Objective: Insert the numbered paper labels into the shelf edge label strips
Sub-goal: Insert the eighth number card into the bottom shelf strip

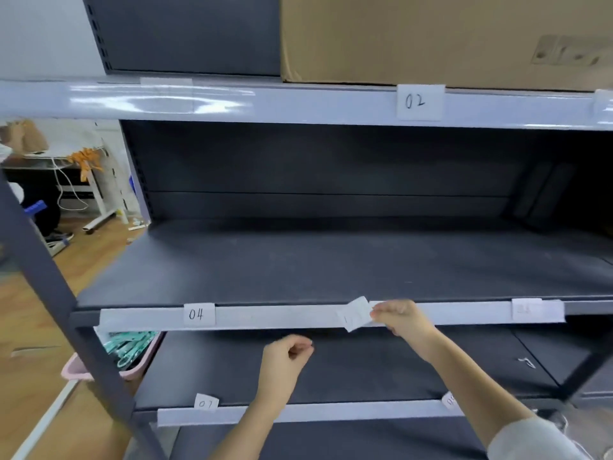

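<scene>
My right hand pinches a white paper label, tilted, against the middle shelf's label strip. In that strip a label marked 04 sits at the left and a blurred label at the right. Just below the strip, my left hand hangs with its fingers curled and nothing visible in them. The top shelf strip carries a label 02. On the bottom strip, a label 07 and another label stick up, both tilted.
A large cardboard box stands on the top shelf. A pink bin with teal items sits at the lower left behind a dark upright post. A small hook lies on the lower shelf. A desk and clutter are on the wooden floor at left.
</scene>
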`<state>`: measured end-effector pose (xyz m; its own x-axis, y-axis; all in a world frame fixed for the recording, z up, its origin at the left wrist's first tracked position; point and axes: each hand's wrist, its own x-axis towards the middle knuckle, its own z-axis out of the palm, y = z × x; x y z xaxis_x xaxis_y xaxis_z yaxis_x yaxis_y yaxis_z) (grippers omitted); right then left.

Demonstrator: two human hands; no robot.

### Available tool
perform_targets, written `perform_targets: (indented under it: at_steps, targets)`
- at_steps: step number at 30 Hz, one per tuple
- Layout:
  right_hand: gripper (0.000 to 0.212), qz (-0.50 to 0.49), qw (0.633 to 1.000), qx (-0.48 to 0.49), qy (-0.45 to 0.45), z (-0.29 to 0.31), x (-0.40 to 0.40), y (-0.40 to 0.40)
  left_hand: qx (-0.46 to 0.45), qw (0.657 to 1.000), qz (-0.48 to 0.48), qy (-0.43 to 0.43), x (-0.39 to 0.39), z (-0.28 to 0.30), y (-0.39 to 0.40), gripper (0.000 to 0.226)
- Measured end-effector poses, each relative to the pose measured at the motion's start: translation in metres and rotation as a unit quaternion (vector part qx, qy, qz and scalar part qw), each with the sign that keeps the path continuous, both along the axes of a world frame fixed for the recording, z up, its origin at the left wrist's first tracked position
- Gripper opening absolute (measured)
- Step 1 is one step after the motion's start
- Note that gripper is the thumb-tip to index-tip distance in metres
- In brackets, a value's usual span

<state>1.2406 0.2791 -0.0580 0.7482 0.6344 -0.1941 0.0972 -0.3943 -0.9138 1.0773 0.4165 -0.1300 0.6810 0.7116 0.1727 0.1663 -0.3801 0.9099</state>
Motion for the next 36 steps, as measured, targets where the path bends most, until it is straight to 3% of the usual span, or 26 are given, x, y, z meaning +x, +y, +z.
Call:
perform_targets:
  at_steps: [3, 11, 22, 30, 36]
  targets:
    - [0.020, 0.022, 1.000, -0.023, -0.002, -0.018, -0.011, -0.042, 0.001, 1.000, 0.012, 0.013, 0.000, -0.008, -0.042, 0.011]
    - [0.026, 0.033, 0.997, -0.071, -0.007, -0.051, -0.034, -0.120, -0.013, 0.999, 0.012, 0.033, -0.024, -0.018, -0.132, 0.010]
    - [0.009, 0.014, 0.997, -0.073, 0.009, -0.060, -0.038, -0.114, -0.002, 0.998, 0.001, 0.061, -0.028, -0.028, -0.101, 0.010]
    - [0.022, 0.023, 0.990, -0.135, 0.012, -0.095, -0.008, -0.107, -0.028, 0.995, -0.034, 0.087, 0.012, -0.051, -0.098, 0.028]
    - [0.028, 0.028, 0.991, -0.128, -0.013, -0.141, 0.041, -0.087, -0.046, 0.994, -0.022, 0.092, 0.052, -0.103, -0.082, 0.026]
